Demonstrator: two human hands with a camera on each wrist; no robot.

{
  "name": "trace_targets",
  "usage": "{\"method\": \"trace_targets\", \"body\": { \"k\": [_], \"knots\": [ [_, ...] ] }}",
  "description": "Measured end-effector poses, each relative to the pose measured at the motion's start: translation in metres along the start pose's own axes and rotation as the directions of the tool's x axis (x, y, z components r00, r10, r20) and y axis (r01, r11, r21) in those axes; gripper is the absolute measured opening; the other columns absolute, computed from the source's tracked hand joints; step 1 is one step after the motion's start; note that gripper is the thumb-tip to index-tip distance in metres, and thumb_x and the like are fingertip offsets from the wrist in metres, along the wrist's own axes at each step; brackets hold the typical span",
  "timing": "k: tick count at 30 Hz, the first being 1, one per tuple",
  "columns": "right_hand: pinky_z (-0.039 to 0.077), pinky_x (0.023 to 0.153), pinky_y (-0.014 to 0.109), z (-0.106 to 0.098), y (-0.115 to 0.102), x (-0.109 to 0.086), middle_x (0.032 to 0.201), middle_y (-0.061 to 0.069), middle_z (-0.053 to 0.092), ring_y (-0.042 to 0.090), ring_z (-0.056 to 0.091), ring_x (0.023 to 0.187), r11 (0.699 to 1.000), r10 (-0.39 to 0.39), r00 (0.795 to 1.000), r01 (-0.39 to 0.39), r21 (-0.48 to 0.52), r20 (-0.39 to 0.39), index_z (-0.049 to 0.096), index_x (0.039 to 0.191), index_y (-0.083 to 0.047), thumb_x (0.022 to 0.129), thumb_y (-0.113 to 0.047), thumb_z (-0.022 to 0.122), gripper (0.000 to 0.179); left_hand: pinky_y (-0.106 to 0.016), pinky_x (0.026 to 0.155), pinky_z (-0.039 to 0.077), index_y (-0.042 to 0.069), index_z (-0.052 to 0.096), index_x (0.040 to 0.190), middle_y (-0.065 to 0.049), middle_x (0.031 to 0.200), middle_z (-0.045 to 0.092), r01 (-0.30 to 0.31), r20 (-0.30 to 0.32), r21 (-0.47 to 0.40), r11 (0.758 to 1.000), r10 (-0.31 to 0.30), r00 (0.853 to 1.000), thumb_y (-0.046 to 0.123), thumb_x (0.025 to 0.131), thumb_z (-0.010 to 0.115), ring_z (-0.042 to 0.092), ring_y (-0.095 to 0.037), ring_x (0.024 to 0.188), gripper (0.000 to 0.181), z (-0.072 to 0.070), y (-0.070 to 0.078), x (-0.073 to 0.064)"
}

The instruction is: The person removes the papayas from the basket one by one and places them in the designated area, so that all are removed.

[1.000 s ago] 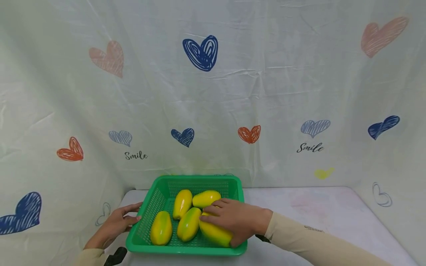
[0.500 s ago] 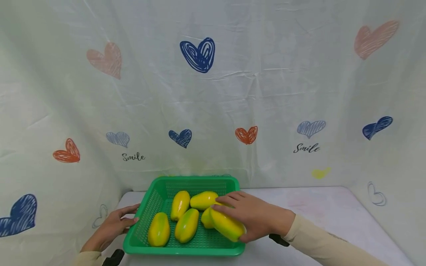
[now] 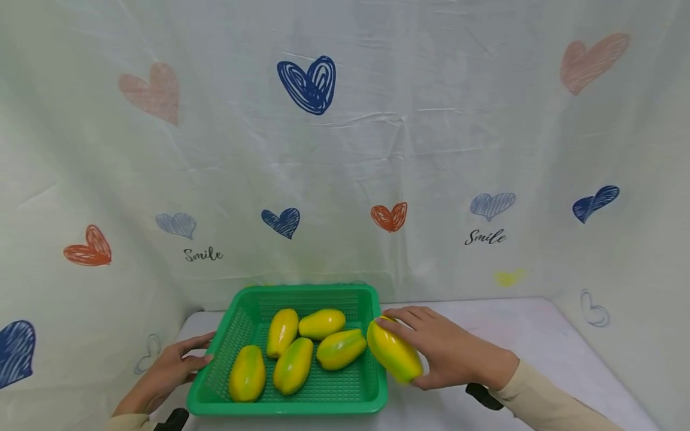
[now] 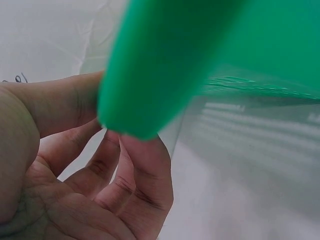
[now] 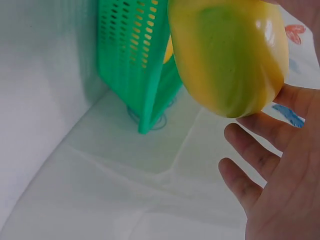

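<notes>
My right hand (image 3: pixel 453 347) grips a yellow papaya (image 3: pixel 396 350) with a green streak, just past the right side of the green basket (image 3: pixel 286 408). In the right wrist view the papaya (image 5: pixel 230 60) sits between thumb and forward fingers, while the other fingers (image 5: pixel 240 185) extend free of it. At the basket's left side, my left hand (image 3: pixel 172 368) holds the rim (image 4: pixel 145 75), thumb on one side and fingertips beneath it. Inside the basket lie several more papayas, among them one at the right (image 3: pixel 341 349) and one at the front left (image 3: pixel 247 374).
The basket stands on a white-covered table (image 3: pixel 485 323), whose surface extends to the right of it. Behind hangs a pale curtain (image 3: pixel 334 161) printed with hearts and "Smile" lettering, also closing in both sides.
My right hand has lifted a papaya out of the basket and carried it rightward past the rim, uncovering another papaya inside. The left hand stays at the basket's left rim.
</notes>
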State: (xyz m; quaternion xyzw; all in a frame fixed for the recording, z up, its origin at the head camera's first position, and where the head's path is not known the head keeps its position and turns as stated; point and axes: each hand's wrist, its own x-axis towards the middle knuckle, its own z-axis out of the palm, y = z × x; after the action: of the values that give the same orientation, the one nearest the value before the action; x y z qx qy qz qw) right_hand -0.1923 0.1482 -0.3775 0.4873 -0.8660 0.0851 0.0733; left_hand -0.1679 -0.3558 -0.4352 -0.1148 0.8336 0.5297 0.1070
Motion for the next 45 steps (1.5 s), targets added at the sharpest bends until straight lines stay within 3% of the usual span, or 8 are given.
{"method": "trace_targets", "body": {
  "k": [6, 11, 26, 45],
  "knots": [
    [0.038, 0.099, 0.043, 0.002, 0.008, -0.018, 0.145, -0.007, 0.030, 0.014, 0.035, 0.124, 0.989, 0.145, 0.989, -0.145, 0.029, 0.002, 0.023, 0.147, -0.029, 0.063, -0.046, 0.080, 0.103, -0.042, 0.074, 0.054, -0.004, 0.032, 0.141, -0.027, 0.130, 0.041, 0.000, 0.001, -0.002, 1.000, 0.000, 1.000, 0.025, 0.084, 0.068, 0.060, -0.023, 0.088, 0.073, -0.003, 0.000, -0.004],
    [0.041, 0.097, 0.042, 0.009, 0.019, -0.035, 0.143, -0.006, 0.033, 0.012, 0.038, 0.120, 0.978, 0.209, 0.977, -0.207, 0.041, -0.050, 0.027, 0.146, -0.026, 0.062, -0.045, 0.081, 0.102, -0.041, 0.074, 0.054, -0.005, 0.032, 0.141, -0.028, 0.129, 0.041, 0.004, -0.001, -0.008, 1.000, -0.004, 1.000, 0.024, 0.085, 0.068, 0.060, -0.023, 0.087, 0.073, -0.003, 0.000, -0.005],
    [0.042, 0.095, 0.043, 0.039, 0.048, -0.069, 0.139, -0.004, 0.039, 0.014, 0.040, 0.118, 0.958, 0.288, 0.944, -0.285, 0.042, -0.160, 0.037, 0.141, -0.017, 0.060, -0.054, 0.080, 0.099, -0.043, 0.075, 0.054, -0.005, 0.031, 0.141, -0.028, 0.129, 0.040, -0.005, 0.006, -0.005, 1.000, 0.005, 1.000, 0.028, 0.084, 0.068, 0.060, -0.023, 0.088, 0.075, -0.005, -0.004, -0.004],
    [0.040, 0.095, 0.048, 0.071, 0.079, -0.079, 0.138, 0.004, 0.041, 0.023, 0.043, 0.117, 0.918, 0.397, 0.902, -0.390, 0.073, -0.171, 0.036, 0.142, -0.012, 0.060, -0.053, 0.080, 0.102, -0.043, 0.075, 0.054, -0.003, 0.031, 0.142, -0.028, 0.130, 0.040, 0.008, 0.004, 0.000, 1.000, -0.008, 1.000, 0.027, 0.084, 0.068, 0.060, -0.023, 0.086, 0.075, 0.000, 0.000, -0.001]
  ]
}}
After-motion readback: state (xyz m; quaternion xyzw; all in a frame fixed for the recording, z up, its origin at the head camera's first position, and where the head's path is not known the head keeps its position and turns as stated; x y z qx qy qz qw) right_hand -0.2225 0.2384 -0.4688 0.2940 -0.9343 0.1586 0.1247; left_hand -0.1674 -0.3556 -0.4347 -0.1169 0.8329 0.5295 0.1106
